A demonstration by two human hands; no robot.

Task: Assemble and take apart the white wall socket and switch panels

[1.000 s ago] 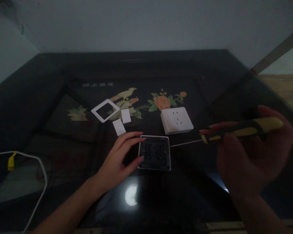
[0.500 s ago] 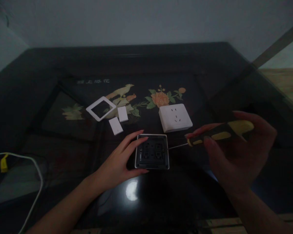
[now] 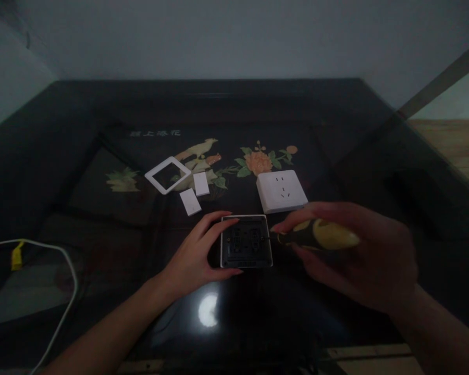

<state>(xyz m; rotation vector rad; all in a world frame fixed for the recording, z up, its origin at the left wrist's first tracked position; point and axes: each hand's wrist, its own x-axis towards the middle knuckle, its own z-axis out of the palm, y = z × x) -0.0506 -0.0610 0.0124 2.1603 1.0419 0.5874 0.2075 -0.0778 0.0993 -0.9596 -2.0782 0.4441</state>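
Observation:
A square switch module (image 3: 246, 241) with a white rim and dark open inside lies on the black lacquered table (image 3: 62, 156). My left hand (image 3: 197, 255) holds its left edge, with fingers at the top and bottom corners. My right hand (image 3: 359, 255) grips a black and yellow screwdriver (image 3: 320, 234), whose tip reaches into the module's right side.
A white wall socket (image 3: 282, 190) sits just behind the module. Farther left lie a white square frame (image 3: 167, 175) and two small white rocker covers (image 3: 196, 192). A white cable with a yellow tag (image 3: 17, 255) curls at the left edge. A light glare (image 3: 208, 311) shows on the table front.
My right hand brought the screwdriver leftward and lower, from beside the module to its right side. My left hand closed more firmly around the module's left edge.

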